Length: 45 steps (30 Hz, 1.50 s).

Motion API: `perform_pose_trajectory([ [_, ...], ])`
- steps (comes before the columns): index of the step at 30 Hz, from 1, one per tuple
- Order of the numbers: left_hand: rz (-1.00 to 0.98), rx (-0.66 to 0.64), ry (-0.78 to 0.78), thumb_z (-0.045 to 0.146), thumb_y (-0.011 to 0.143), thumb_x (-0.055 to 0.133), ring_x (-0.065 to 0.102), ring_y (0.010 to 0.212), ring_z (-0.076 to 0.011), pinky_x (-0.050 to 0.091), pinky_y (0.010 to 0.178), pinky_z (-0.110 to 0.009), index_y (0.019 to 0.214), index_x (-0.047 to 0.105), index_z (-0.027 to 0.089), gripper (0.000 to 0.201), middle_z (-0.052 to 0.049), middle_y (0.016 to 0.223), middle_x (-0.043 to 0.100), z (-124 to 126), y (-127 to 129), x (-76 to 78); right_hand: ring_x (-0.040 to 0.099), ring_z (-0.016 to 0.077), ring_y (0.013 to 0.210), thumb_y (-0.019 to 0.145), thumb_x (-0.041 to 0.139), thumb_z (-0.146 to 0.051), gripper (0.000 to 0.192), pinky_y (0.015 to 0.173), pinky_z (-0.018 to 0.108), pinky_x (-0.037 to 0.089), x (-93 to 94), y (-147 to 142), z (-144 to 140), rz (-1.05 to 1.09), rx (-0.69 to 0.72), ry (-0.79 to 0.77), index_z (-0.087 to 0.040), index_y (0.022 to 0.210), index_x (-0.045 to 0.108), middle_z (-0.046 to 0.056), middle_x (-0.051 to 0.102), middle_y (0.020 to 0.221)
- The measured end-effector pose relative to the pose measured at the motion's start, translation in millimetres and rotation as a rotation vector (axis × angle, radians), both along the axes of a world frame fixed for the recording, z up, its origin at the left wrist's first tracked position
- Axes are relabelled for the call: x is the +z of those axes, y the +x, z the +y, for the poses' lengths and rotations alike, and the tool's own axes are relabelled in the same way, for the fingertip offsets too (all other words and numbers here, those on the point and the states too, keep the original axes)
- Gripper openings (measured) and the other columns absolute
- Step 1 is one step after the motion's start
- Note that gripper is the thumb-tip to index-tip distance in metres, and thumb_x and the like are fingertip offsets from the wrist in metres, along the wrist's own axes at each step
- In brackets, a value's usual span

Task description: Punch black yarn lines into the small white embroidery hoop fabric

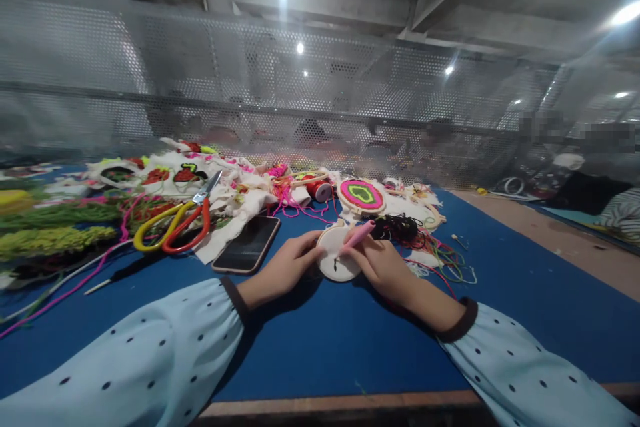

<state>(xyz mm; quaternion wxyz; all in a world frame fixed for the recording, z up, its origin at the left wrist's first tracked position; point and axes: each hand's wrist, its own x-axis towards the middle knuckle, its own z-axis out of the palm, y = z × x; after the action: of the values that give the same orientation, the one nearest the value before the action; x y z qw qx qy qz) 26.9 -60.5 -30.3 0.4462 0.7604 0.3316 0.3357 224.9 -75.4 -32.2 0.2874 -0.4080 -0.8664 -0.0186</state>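
A small round embroidery hoop (336, 269) with white cloth is held just above the blue table, a short dark mark of stitching on its cloth. Gripping its left rim is my left hand (295, 259), thumb on top. In my right hand (387, 268) is a pink punch needle (361, 232), its lower end at the cloth, where the tip is hidden by my fingers. Just behind stands a finished-looking hoop (361, 195) with pink, red and green rings. Black yarn (403, 228) lies beside my right hand.
Left of my hands lie a phone (246, 245), scissors (173, 227) with yellow and orange handles, and green yarn bundles (60, 240). Worked cloth pieces (200, 170) are heaped at the back, near a red thread spool (320, 189). A perforated metal screen (280, 93) stands behind the table (320, 353).
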Motion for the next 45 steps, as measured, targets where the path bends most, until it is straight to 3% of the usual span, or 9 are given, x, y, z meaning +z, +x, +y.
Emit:
perform_pose_trajectory([
  [3,0.021,-0.002,0.021,0.044,0.084,0.044,0.04,0.056,-0.01,0.031,0.05,-0.02,0.119,0.05,0.014,0.046,-0.002,0.072,0.055,0.8,-1.2,-0.3,0.06,0.0178,0.077,0.093,0.032,-0.034,0.031,0.071,0.029,0.045,0.8,0.6,0.9,0.043,0.001,0.008,-0.015,0.096,0.056,0.01,0.062,0.092],
  [10,0.065,-0.034,0.131,0.042,0.085,0.043,0.05,0.076,-0.0161,0.039,0.064,-0.024,0.123,0.05,0.017,0.046,-0.008,0.102,0.059,-0.5,-1.4,3.8,0.058,0.0176,0.088,0.09,0.043,-0.032,0.023,0.078,0.028,0.043,4.6,-4.7,0.7,-0.043,0.134,-0.025,-0.016,0.09,0.06,0.009,0.063,0.095],
  [15,0.048,-0.021,0.075,0.045,0.085,0.042,0.046,0.064,-0.013,0.036,0.056,-0.022,0.123,0.048,0.015,0.049,-0.006,0.085,0.06,4.0,-1.3,-3.4,0.062,0.0172,0.074,0.092,0.035,-0.037,0.03,0.069,0.028,0.045,0.2,-2.2,0.6,0.08,-0.018,-0.045,-0.014,0.097,0.054,0.009,0.064,0.086],
  [22,0.031,-0.04,0.031,0.045,0.084,0.044,0.043,0.061,-0.0114,0.034,0.054,-0.021,0.12,0.05,0.014,0.048,-0.004,0.082,0.058,4.8,-0.4,-5.4,0.062,0.0164,0.07,0.092,0.033,-0.034,0.026,0.065,0.026,0.045,-0.5,1.2,0.8,0.25,-0.011,-0.057,-0.016,0.094,0.052,0.007,0.064,0.081],
  [26,0.046,-0.045,0.024,0.045,0.085,0.042,0.045,0.06,-0.0118,0.036,0.055,-0.022,0.124,0.048,0.015,0.05,-0.004,0.083,0.061,3.2,-0.2,-2.8,0.06,0.0159,0.077,0.089,0.043,-0.033,0.02,0.07,0.026,0.045,5.1,-0.5,1.3,0.19,0.086,-0.06,-0.017,0.092,0.055,0.006,0.064,0.086],
  [30,0.034,-0.064,0.14,0.044,0.085,0.043,0.054,0.091,-0.0203,0.041,0.079,-0.029,0.123,0.051,0.019,0.046,-0.007,0.114,0.059,-0.6,0.4,3.5,0.056,0.0169,0.091,0.088,0.045,-0.027,0.018,0.08,0.029,0.042,7.7,-3.4,3.6,0.058,0.208,0.015,-0.017,0.091,0.06,0.008,0.063,0.096],
  [33,0.008,-0.072,0.186,0.042,0.086,0.042,0.047,0.11,-0.023,0.034,0.093,-0.031,0.125,0.05,0.019,0.046,-0.007,0.125,0.053,-4.5,1.3,8.2,0.058,0.0176,0.088,0.089,0.043,-0.029,0.021,0.08,0.03,0.042,4.7,-3.6,4.3,0.029,0.185,0.048,-0.017,0.092,0.06,0.009,0.064,0.093],
  [38,0.058,-0.056,0.121,0.043,0.086,0.041,0.053,0.086,-0.0202,0.042,0.074,-0.027,0.127,0.047,0.016,0.049,-0.008,0.108,0.061,-4.4,0.8,6.4,0.063,0.0187,0.077,0.091,0.036,-0.035,0.028,0.068,0.028,0.045,1.5,-1.8,1.4,0.159,-0.05,0.007,-0.014,0.098,0.054,0.01,0.065,0.087],
  [45,0.057,-0.045,0.084,0.046,0.084,0.043,0.049,0.068,-0.0151,0.039,0.061,-0.023,0.126,0.048,0.015,0.052,-0.005,0.087,0.062,0.1,0.1,2.0,0.063,0.0182,0.074,0.091,0.036,-0.033,0.027,0.068,0.028,0.047,1.8,-0.7,2.8,0.266,-0.052,-0.035,-0.015,0.106,0.05,0.008,0.066,0.086],
])
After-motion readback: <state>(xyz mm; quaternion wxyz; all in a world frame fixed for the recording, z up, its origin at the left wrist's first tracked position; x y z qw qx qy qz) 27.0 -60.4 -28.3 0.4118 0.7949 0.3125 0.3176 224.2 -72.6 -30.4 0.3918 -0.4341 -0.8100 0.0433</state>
